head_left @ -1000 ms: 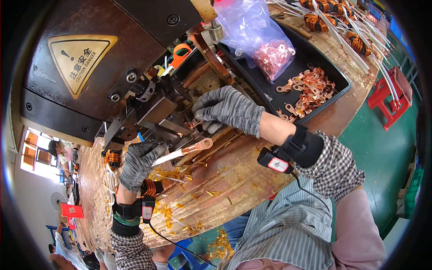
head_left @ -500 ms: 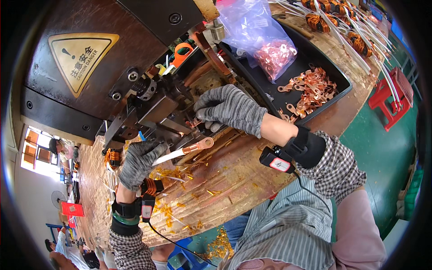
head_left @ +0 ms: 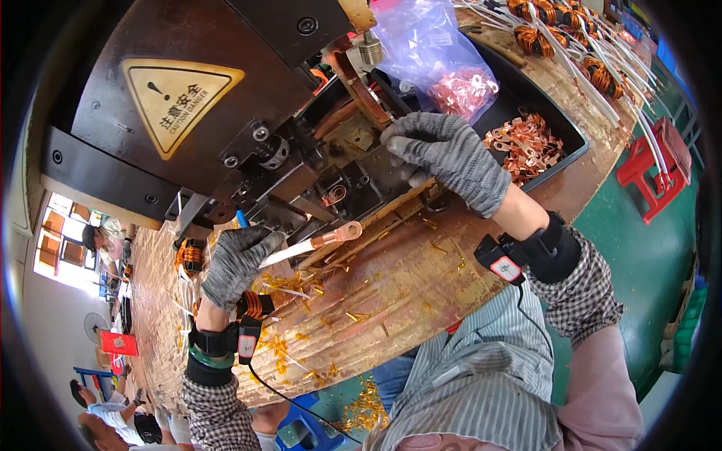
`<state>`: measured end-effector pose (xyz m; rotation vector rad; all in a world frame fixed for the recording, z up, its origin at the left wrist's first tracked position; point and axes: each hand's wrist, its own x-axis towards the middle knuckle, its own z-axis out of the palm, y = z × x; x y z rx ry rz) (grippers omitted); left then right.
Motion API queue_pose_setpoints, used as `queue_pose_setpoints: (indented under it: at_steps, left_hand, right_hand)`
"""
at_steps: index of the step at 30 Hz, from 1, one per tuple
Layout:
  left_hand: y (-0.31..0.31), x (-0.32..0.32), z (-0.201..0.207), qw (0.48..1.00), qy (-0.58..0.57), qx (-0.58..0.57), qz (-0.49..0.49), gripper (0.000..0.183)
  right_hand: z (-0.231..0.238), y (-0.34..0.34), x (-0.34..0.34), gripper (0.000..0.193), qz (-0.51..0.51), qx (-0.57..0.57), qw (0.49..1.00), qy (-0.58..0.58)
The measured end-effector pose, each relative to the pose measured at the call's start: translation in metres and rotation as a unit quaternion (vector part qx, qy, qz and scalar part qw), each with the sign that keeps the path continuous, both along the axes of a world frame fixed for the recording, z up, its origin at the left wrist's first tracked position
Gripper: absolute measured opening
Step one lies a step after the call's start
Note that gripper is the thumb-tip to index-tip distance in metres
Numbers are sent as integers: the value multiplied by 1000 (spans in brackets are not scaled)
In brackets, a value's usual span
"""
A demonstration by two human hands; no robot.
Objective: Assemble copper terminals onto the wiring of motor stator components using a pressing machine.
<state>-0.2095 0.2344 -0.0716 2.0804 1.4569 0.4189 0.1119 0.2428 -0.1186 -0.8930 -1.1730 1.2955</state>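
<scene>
My left hand (head_left: pixel 239 267), in a grey knit glove, is closed round a white wire (head_left: pixel 286 253) with a copper cable lug (head_left: pixel 342 233) on its end. The lug points right, in front of a dark press (head_left: pixel 263 188). Another small copper lug (head_left: pixel 335 195) sits in the press's die area. My right hand (head_left: pixel 455 161), gloved alike, is raised beside the press's right side, with its fingers bent together. Whatever its fingertips hold, if anything, is hidden. A copper-wound coil (head_left: pixel 254 305) hangs below my left hand, by the wrist.
A black tray (head_left: pixel 575 154) at the right holds loose copper lugs (head_left: pixel 526 146) and a plastic bag (head_left: pixel 421 45) of more. Wired coils (head_left: pixel 534 39) lie at the far right. Yellow scraps (head_left: pixel 278 353) litter the wooden table (head_left: pixel 406 278). A red stool (head_left: pixel 654 169) stands beyond its edge.
My right hand has left the die area and moved right, toward the tray, uncovering the small lug there. My left hand holds the wire almost as before. The view has shifted slightly.
</scene>
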Motion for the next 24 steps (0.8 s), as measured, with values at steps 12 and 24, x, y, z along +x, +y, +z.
queue_pose_setpoints:
  at_steps: [12,24]
  left_hand:
    - [-43,13,0,996,12,-34,-87,28]
    - [-69,18,-23,985,10,11,-173,30]
  right_hand:
    - [-16,-66,1,37,158,-76,978,-112]
    - [-29,-94,-47,31,220,18,925,-308]
